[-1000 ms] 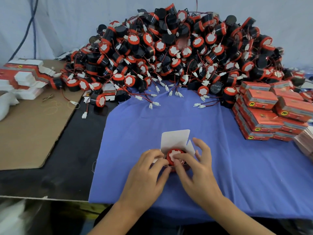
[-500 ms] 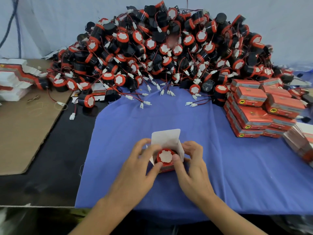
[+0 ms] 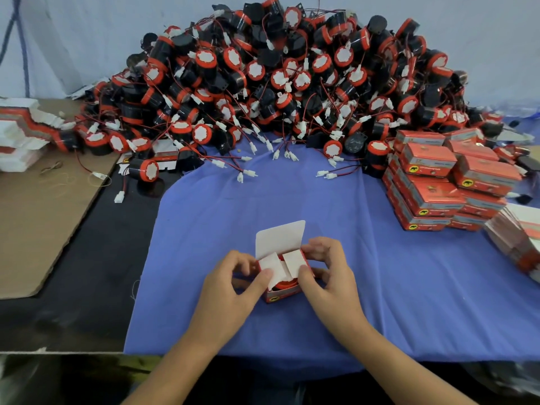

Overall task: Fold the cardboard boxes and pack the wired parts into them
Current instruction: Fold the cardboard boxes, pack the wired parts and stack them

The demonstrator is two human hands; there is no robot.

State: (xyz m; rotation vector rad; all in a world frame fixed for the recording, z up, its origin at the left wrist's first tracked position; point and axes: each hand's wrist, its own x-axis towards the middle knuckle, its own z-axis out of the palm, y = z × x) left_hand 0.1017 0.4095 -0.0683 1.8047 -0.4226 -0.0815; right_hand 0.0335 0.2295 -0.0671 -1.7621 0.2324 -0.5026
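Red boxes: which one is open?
The box between the left hand and right hand: its white lid stands up; the stacked boxes at right are closed.

On my feed now: two bare hands, the left hand and the right hand, fingers slim. Behind them the left forearm and right forearm run off the bottom edge, both uncovered as far as my view goes. Nails are too blurred to make out.
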